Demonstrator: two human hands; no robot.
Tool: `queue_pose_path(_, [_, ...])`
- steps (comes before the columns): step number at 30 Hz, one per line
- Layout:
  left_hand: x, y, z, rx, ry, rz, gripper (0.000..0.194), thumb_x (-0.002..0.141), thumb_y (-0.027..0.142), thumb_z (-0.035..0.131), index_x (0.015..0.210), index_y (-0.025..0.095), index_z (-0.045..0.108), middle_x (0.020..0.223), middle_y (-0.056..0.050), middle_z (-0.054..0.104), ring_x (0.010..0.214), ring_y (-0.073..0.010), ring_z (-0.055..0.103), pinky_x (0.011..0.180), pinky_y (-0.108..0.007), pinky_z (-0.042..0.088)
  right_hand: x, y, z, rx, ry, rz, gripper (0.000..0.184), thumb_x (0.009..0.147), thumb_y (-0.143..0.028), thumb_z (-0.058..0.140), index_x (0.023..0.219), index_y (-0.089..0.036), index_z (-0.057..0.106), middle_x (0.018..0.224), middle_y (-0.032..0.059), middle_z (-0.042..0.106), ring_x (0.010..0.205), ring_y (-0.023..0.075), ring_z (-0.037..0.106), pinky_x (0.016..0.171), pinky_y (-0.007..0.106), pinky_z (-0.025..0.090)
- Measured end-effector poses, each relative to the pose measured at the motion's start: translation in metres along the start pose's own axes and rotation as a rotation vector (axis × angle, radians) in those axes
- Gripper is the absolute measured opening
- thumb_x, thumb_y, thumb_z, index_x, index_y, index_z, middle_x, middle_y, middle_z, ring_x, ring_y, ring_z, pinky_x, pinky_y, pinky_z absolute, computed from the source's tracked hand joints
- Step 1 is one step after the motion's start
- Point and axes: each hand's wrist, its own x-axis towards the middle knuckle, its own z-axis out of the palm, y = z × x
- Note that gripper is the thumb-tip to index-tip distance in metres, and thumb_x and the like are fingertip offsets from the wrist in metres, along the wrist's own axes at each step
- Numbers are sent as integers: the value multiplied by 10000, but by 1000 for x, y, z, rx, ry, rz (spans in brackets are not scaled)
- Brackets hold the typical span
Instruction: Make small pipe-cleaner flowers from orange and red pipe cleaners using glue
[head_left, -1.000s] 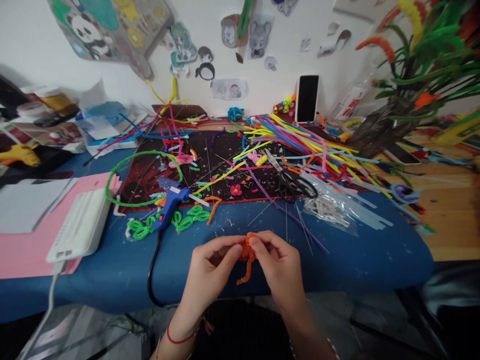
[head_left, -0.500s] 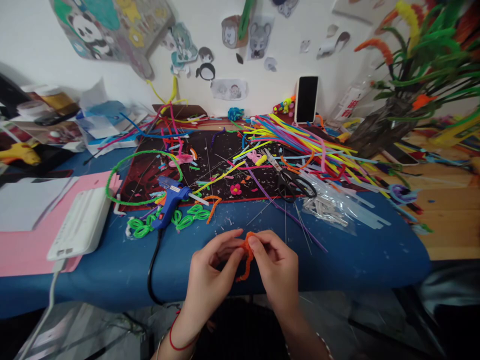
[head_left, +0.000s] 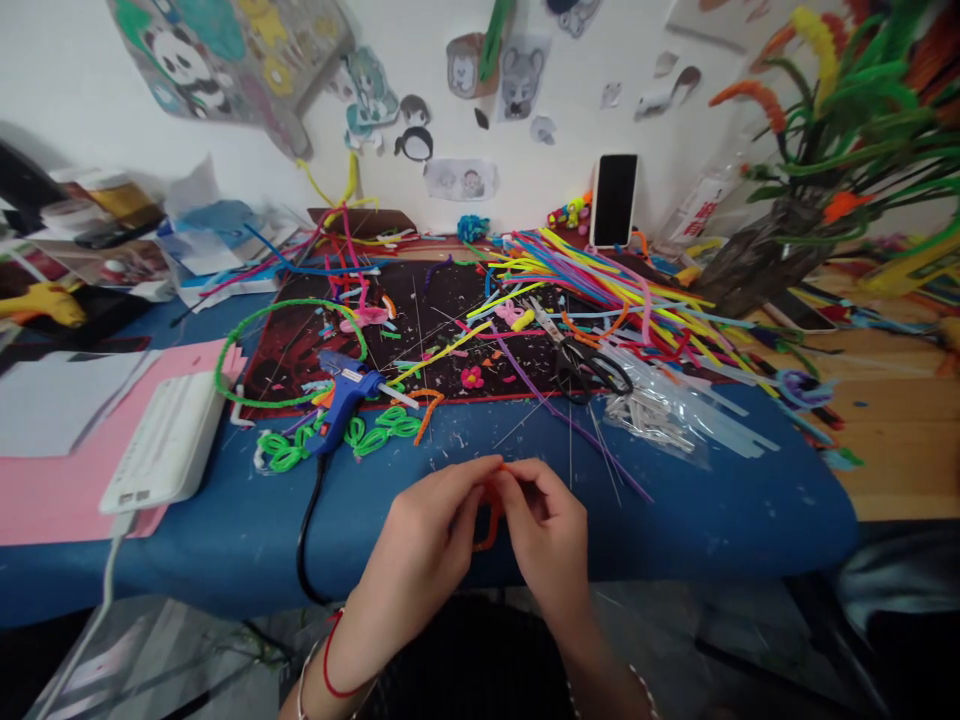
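Note:
Near the front edge of the blue table, both hands meet over an orange pipe cleaner [head_left: 493, 527]. My left hand [head_left: 431, 535] is closed on it, its fingers reaching over the top toward the other hand. My right hand [head_left: 546, 525] pinches the same orange piece between thumb and fingers. A bent end of it hangs down between the palms, while the upper part is mostly hidden by my fingertips. Beyond the hands lie a blue glue gun [head_left: 341, 405], green looped pipe cleaners [head_left: 382, 428], a pink flower [head_left: 472, 377] and black-handled scissors [head_left: 577, 360].
A dark mat [head_left: 292, 350] strewn with scraps covers the table's middle. Many coloured pipe cleaners [head_left: 585, 270] are heaped at the back right. Clear glue sticks [head_left: 720, 420] lie in front of them. A white power strip [head_left: 161, 440] and pink folder [head_left: 45, 510] are at left.
My left hand has rolled over the orange pipe cleaner, its fingers now covering the top. The hanging end looks more bent, and less of the piece shows.

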Motion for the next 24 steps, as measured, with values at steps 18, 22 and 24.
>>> queue_pose_path(18, [14,-1,2,-442,-76,-221,381,843,177,623,1219,211,573,794,-8,730,725,-143,689,714,-233,532,1,-2,-3,8,4,-15,186,895,-318,569,751,-201,562,691,-12,602,616,122,597,559,209,494])
queue_pose_path(22, [19,-5,5,-581,-53,-308,310,803,205,663,1110,179,625,674,7,695,607,-135,658,608,-223,520,6,-5,-4,69,-73,40,206,887,-339,574,741,-194,585,664,-10,611,594,125,603,549,214,504])
queue_pose_path(24, [22,-9,6,-617,-32,-323,284,784,209,676,1063,165,642,657,5,689,591,-134,648,592,-223,511,9,-9,-6,49,-76,14,179,901,-333,557,804,-194,617,741,12,642,666,140,626,602,231,521])
